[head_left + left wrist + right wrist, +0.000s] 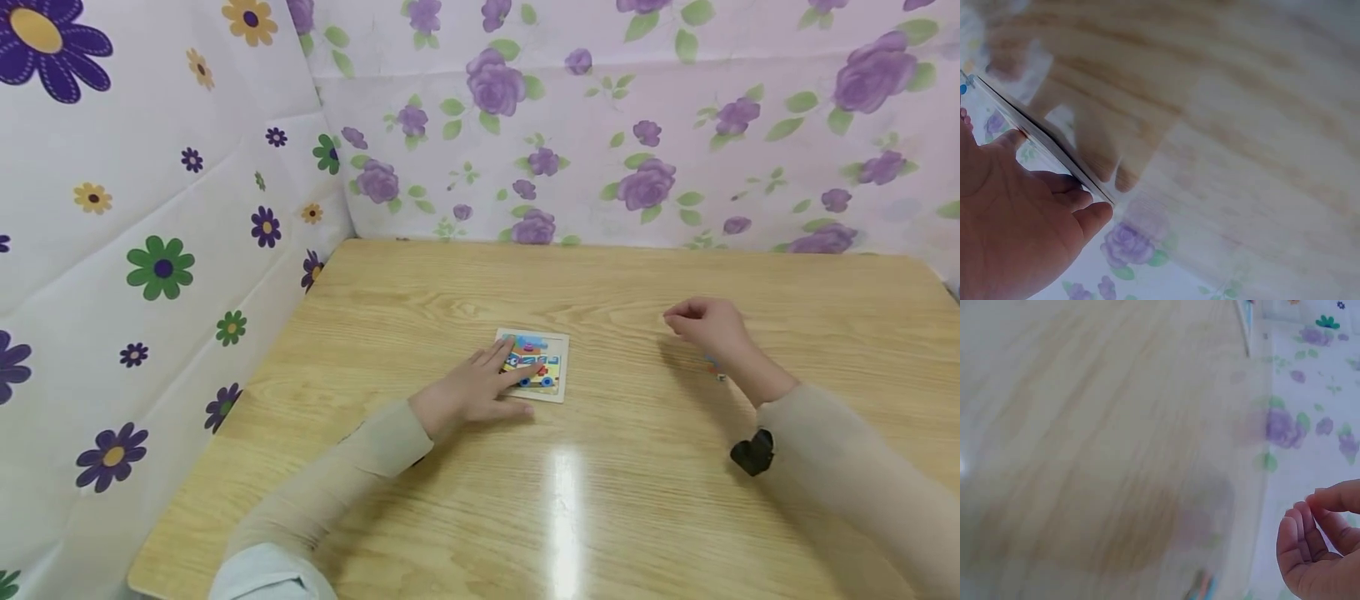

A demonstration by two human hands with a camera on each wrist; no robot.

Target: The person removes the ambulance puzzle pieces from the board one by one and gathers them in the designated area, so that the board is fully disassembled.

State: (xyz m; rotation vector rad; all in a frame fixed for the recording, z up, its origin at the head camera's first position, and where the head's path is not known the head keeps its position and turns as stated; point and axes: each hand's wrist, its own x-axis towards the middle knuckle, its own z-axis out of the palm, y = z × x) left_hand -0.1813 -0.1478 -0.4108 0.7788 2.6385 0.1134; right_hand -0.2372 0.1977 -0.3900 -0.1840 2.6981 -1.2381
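A small picture puzzle board with a pale frame lies on the table, showing a colourful vehicle with blue wheels. My left hand rests on its left part with fingers spread, covering some of the picture. From the left wrist, the board appears edge-on beside the left hand. Off to the right, my right hand is raised over the table, thumb and index tips together. Nothing shows between those tips on the right hand. Small colourful pieces lie beneath the right wrist, partly hidden by it.
The wood-grain table is glossy and reflects a bright light near its front. A cloth with purple flowers hangs behind it, and another flowered cloth stands along the left side. A black object sits at the right sleeve.
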